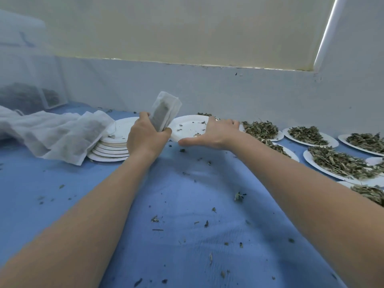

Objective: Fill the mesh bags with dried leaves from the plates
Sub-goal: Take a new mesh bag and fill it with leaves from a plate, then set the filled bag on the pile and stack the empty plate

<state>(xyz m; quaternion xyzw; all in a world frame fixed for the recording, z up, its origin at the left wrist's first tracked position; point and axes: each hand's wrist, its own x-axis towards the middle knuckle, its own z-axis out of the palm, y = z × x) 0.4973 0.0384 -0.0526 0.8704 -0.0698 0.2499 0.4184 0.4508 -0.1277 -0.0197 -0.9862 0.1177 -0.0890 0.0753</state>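
Blue-covered bench scattered with crumbs. Right of her fingers, six leaf-heaped plates show. Nearly bare plate held by right hand, fingers spread flat. Left hand grips upright white mesh bag, dark leaves inside.

**Cloth, paper and dry leaf under your hands**

You are working over a blue cloth that is looking matt and finely woven, with faint creases and dry crumbs scattered on it. Your left hand is gripping a mesh bag of thin, semi-sheer white fabric, its dark filling showing through. More of the same gauzy material is lying in a soft pile, matt and wrinkled. Your right hand is touching a white plate that is looking like smooth matt paper, as is the stack of plates. The dried leaves are appearing rough, crinkled and dull green. The wall behind is showing a matt painted finish, slightly speckled.
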